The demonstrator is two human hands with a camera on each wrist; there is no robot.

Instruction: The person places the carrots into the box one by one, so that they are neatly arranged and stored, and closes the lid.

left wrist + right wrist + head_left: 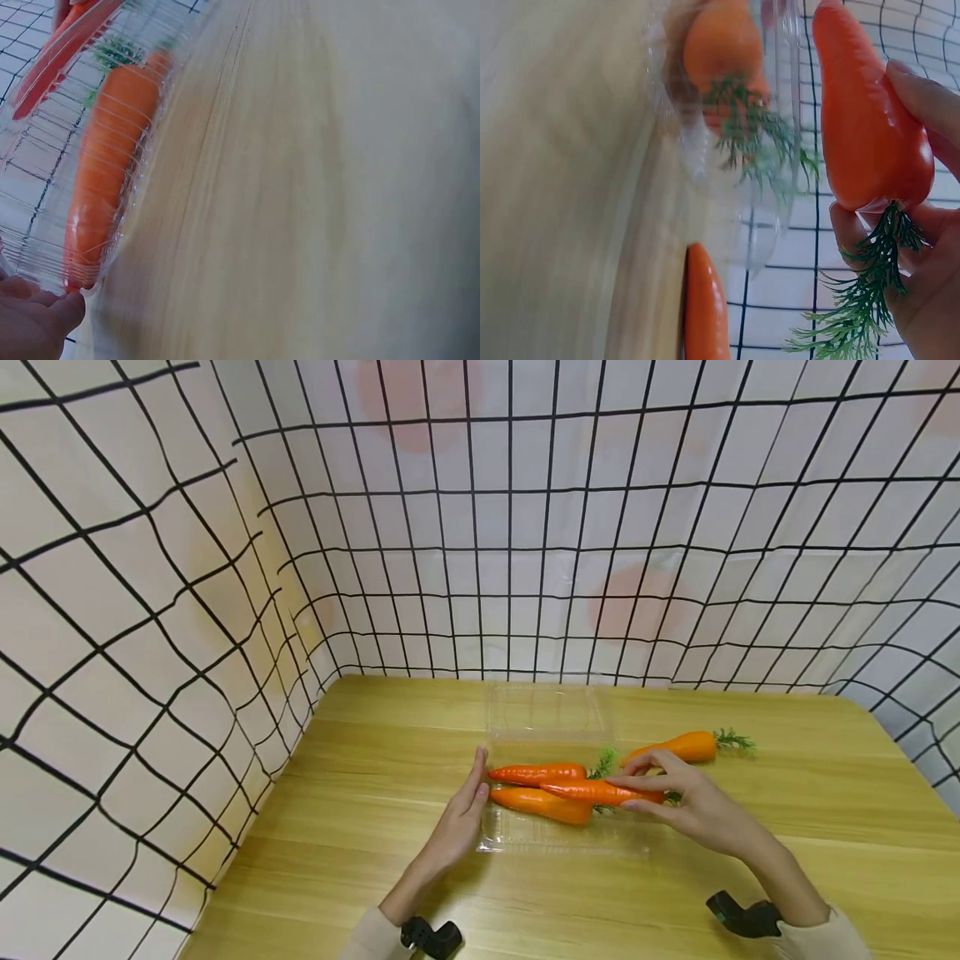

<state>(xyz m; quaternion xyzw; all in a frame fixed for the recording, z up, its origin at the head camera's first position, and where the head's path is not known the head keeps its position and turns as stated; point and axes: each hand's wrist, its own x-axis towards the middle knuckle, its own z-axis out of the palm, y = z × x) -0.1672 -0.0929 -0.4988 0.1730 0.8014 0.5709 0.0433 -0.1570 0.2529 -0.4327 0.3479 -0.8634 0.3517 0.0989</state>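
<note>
My right hand (701,806) pinches an orange-red carrot (581,789) near its thick leafy end, thumb on one side and fingers on the other. In the right wrist view its green leaves (862,292) hang past the palm. Under the held carrot's tip, two more carrots lie in a clear plastic container (562,845): a redder one (532,773) at the back and an orange one (543,807) in front. At the container's left end stands my left hand (457,827), its extended fingers touching the wall by the carrot tips.
The container's clear lid (547,712) lies folded back toward the grid-patterned rear wall (525,568). Behind the right hand, another orange carrot (693,746) with green leaves rests on the wooden table (360,760). A similar grid-patterned wall (135,610) borders the left side.
</note>
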